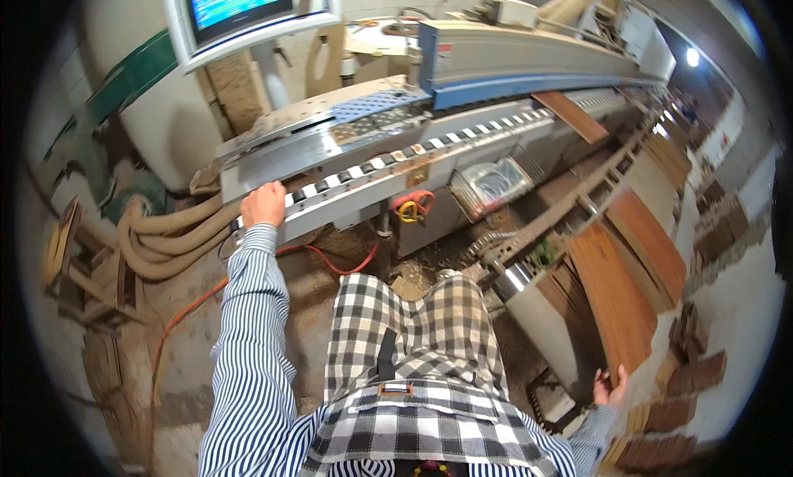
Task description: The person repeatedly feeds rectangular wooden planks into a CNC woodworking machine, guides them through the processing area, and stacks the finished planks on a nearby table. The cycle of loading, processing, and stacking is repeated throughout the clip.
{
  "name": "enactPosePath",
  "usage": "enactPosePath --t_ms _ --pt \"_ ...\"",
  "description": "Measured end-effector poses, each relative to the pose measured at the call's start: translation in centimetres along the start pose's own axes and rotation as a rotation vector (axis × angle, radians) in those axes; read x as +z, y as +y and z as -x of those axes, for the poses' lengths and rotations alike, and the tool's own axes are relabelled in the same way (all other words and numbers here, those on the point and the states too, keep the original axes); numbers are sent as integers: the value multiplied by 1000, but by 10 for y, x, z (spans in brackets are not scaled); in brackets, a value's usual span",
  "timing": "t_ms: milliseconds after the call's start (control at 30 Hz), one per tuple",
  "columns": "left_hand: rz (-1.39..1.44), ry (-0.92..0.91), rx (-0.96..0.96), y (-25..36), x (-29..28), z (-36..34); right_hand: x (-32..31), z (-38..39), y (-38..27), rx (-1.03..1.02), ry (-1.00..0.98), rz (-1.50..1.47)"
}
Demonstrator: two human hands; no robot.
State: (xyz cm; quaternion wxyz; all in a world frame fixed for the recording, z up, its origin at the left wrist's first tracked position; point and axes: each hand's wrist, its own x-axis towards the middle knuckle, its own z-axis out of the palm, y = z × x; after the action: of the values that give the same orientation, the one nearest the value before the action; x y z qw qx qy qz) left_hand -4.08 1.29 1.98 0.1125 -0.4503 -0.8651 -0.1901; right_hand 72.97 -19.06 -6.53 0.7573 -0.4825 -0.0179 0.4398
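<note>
My left hand (263,203) grips the near left end of the long machine's rail (322,208), beside a row of black-and-white rollers (396,157). A steel plate (277,159) lies just behind that hand. At lower right my right hand (610,388) is closed on the near end of a brown wooden board (603,287), which slants away over a roller conveyor. A second board (652,246) lies beside it. Another brown panel (570,113) rests across the machine farther along.
Thick hoses (165,254), a wooden stand (78,262) and an orange cable (186,310) are at left. A mounted screen (235,6) stands at top left. A basket (491,184) hangs under the rail. Stacked panels (677,374) line the right side.
</note>
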Motion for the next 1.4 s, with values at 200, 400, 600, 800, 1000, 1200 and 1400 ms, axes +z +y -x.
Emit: enactPosePath --t_ms 200,400,600,800,1000,1200,1400 --pt "23 3 -19 3 -9 4 47 34 57 68 -357 110" --pt "32 4 -31 1 -11 4 138 42 103 203 -703 126" --pt "23 -1 -27 5 -13 5 290 105 171 398 -994 218" --pt "34 12 -28 5 -11 4 358 156 255 584 -1189 307" --pt "30 20 -28 7 -11 4 390 190 292 796 -1671 482" --pt "30 18 -21 7 -11 3 395 207 315 578 -1719 604" --pt "30 27 -23 7 -12 4 389 205 315 480 -1628 559"
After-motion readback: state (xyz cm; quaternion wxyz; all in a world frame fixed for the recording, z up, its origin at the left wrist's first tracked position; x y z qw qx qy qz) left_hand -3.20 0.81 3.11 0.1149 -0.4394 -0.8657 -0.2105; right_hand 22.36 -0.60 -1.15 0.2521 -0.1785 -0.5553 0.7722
